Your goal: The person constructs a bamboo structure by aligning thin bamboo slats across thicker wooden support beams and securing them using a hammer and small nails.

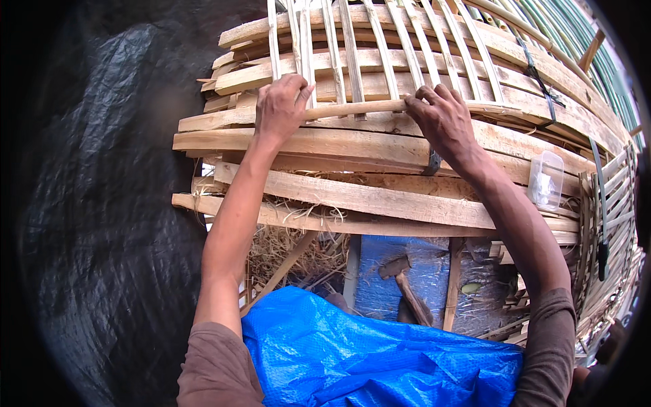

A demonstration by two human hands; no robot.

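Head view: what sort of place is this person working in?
Probably an informal, open-air bamboo or woodcraft worksite. Both hands, left hand and right hand, press a thin stick across upright slats on stacked split planks; a hammer lies below beside straw and a blue tarp.

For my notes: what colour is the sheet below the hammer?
Blue; the sheet under the hammer shows best in the head view.
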